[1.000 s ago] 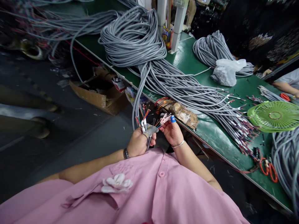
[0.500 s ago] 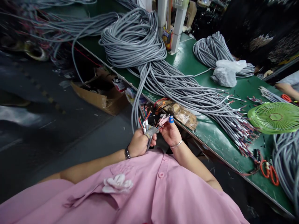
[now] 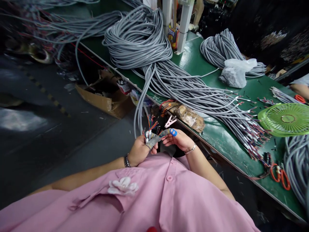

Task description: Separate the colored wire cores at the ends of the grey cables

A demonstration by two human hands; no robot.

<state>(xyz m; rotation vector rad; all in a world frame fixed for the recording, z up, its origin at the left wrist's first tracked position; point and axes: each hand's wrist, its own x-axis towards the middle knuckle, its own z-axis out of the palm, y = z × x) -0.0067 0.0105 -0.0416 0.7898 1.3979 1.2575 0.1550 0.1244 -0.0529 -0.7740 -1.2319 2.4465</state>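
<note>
My left hand (image 3: 141,149) is closed round several grey cables (image 3: 139,119), whose stripped ends fan out in coloured wires (image 3: 151,122) above the fist. Grey wrapping covers its thumb. My right hand (image 3: 178,139), with a blue band and grey wrapping on its fingers, pinches the tips of thin coloured wires just right of the left thumb. A pink clip (image 3: 170,121) lies at the table edge above my right hand, apart from the fingers.
On the green table (image 3: 190,61) lie a big grey cable coil (image 3: 137,38), a taped brown bundle (image 3: 188,116), a green fan (image 3: 285,119), orange-handled scissors (image 3: 280,176) and a plastic bag (image 3: 236,72). A cardboard box (image 3: 106,100) stands below. Another person's arm (image 3: 300,90) shows at far right.
The pink clip has left my right hand's fingers and now rests above them by the table edge. My right hand has moved slightly down and now pinches wires. My left hand has shifted slightly left.
</note>
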